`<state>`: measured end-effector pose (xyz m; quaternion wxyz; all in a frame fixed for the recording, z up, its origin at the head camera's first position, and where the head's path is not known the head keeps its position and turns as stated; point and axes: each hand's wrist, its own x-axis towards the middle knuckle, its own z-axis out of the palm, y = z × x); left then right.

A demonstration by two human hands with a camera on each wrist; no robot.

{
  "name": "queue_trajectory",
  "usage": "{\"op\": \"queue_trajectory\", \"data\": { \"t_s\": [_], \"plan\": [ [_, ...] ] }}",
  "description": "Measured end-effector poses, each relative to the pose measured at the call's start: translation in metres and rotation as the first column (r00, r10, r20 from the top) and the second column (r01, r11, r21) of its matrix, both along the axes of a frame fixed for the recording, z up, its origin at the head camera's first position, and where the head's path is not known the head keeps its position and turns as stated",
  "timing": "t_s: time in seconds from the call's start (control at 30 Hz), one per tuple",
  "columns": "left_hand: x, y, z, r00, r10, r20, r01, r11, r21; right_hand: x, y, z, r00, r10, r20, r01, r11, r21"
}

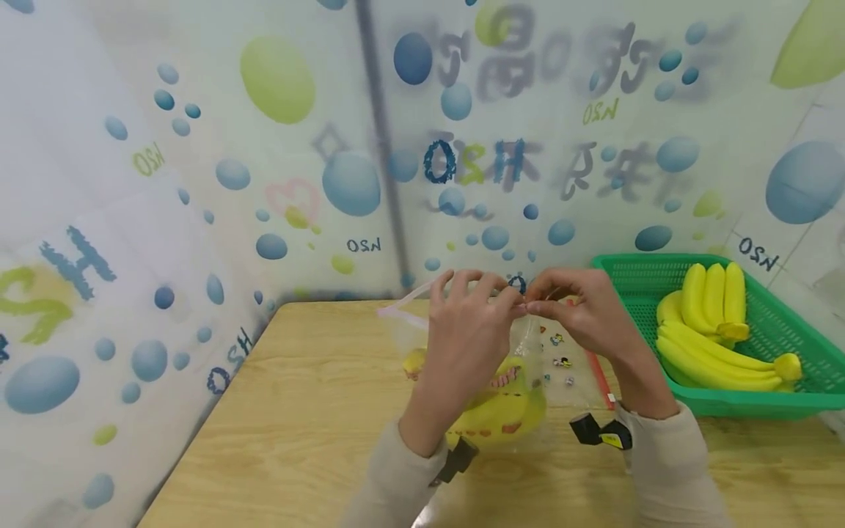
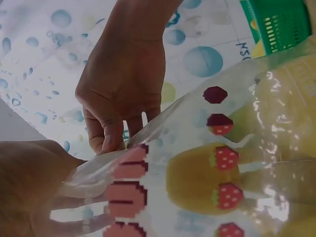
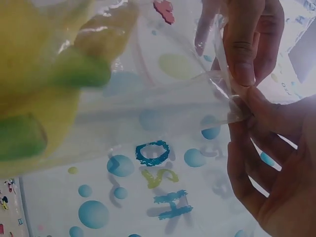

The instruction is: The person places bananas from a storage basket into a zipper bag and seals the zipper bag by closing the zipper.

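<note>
A clear plastic zip bag [image 1: 502, 440] printed with small strawberries hangs upright over the table, with yellow bananas [image 1: 495, 414] inside. My left hand [image 1: 465, 334] grips the bag's top edge; in the left wrist view some of its fingers show through the plastic. My right hand [image 1: 587, 315] pinches the same edge at the bag's right corner, thumb against fingertips. Both hands meet there, fingertips nearly touching, as the right wrist view shows. A pale pink strip [image 1: 403, 315] runs along the bag's top to the left. The green ends [image 3: 81, 69] of the fruit appear through the plastic.
To the right stands a green perforated basket [image 1: 752, 402] holding bunches of bananas [image 1: 713, 301]. Flat on the wooden table [image 1: 284, 411], behind the right forearm, lies another clear printed bag [image 1: 561, 378] with a red strip [image 1: 599, 378]. A bubble-patterned curtain [image 1: 297, 183] encloses the back and left.
</note>
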<state>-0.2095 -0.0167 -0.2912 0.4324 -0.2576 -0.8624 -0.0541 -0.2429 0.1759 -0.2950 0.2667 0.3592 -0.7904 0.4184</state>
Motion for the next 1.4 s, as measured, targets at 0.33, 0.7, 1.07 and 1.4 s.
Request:
{"op": "queue_trajectory", "data": {
  "t_s": [0.33,0.7,1.07,1.4],
  "plan": [
    [-0.009,-0.014,-0.002,0.999,0.023,0.048,-0.022,0.999,-0.027,0.004,0.020,-0.002,0.993,-0.113,0.021,0.113,0.994,-0.009],
    [-0.016,-0.014,-0.007,0.974,-0.187,0.131,0.182,0.982,0.048,0.017,0.028,-0.004,0.983,-0.183,0.001,0.182,0.977,0.113],
    [-0.022,-0.006,-0.011,0.970,-0.229,0.085,0.226,0.973,0.049,0.015,-0.004,-0.013,0.947,-0.241,-0.214,0.272,0.953,0.130],
    [-0.024,-0.014,-0.010,0.974,-0.194,0.114,0.190,0.981,0.038,0.011,0.005,-0.012,0.939,-0.263,-0.221,0.290,0.952,0.101]
  ]
}}
